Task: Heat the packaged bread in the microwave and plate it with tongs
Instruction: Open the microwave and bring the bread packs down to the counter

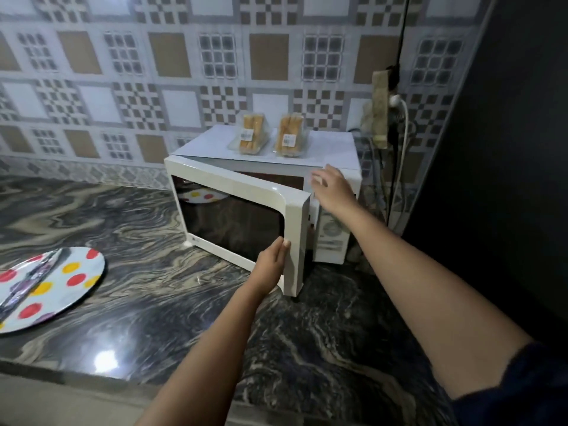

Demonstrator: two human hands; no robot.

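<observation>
A white microwave (333,167) stands on the dark marble counter, its door (246,192) swung partly open. Two clear packs of bread lie on its top: one on the left (249,135) and one on the right (289,137). My left hand (272,261) touches the door's front near its free edge with straight fingers. My right hand (330,187) hovers with spread fingers at the microwave's upper front right corner and holds nothing. A polka-dot plate (73,278) sits at the left of the counter with metal tongs (29,285) lying on it.
A power strip (381,109) with a white plug and cables hangs on the tiled wall right of the microwave. A dark wall or cabinet (507,149) closes off the right side. The counter's front edge (92,368) runs along the bottom left.
</observation>
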